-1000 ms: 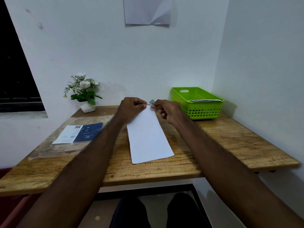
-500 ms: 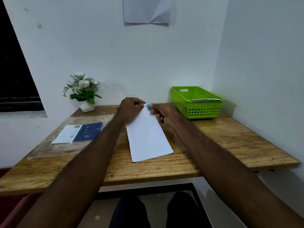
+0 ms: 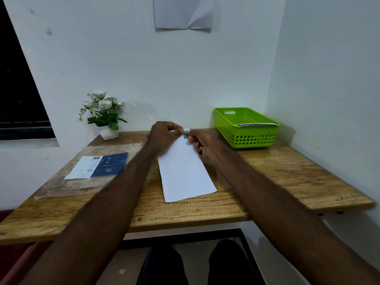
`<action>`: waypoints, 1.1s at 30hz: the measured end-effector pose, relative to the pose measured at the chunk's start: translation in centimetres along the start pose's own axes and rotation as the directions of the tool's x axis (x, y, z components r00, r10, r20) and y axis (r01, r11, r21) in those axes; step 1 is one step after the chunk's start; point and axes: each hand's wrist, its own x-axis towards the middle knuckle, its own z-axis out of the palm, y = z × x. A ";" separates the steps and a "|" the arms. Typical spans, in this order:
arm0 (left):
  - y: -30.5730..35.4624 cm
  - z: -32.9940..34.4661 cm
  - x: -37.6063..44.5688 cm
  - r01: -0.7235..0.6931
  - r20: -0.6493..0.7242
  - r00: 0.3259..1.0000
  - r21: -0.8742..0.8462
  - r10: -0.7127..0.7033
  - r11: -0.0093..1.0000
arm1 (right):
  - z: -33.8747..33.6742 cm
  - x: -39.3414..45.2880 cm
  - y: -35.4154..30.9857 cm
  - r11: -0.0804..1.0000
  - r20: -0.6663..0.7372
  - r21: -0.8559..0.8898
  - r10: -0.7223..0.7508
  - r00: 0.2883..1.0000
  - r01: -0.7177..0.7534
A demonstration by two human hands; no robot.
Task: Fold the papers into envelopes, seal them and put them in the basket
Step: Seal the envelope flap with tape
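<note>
- Corner of a white-walled room; a wooden table [image 3: 287, 173] fits into it, a dark window at the left, a creased sheet [image 3: 183, 13] stuck high on the far wall.
- Far left on the table: white potted flowers [image 3: 102, 114]. Left of centre: a blue-and-white leaflet [image 3: 98, 165] under clear plastic.
- Far right: a green basket [image 3: 246, 138], folded paper inside.
- Centre: a folded white envelope [image 3: 185, 173], long and narrow, lying flat.
- Left hand [image 3: 164, 136] curled, pinching the envelope's far end.
- Right hand [image 3: 207, 142] curled, pinching a small blue sticker [image 3: 186, 134] at that far edge.
</note>
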 end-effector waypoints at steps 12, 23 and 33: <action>0.1 0.0 -0.1 0.028 -0.006 1.000 -0.030 -0.028 0.999 | 0.4 -0.1 0.3 0.999 -0.054 0.013 -0.031 0.998 0.031; 0.3 -0.1 -0.1 0.012 -0.016 1.000 -0.044 -0.012 0.999 | 0.4 0.7 0.8 0.998 -0.123 -0.035 -0.053 0.991 0.049; 0.3 -0.4 -0.2 0.015 -0.009 1.000 -0.089 -0.016 0.996 | 0.0 0.9 0.8 0.892 -0.234 -0.414 -0.299 0.925 0.184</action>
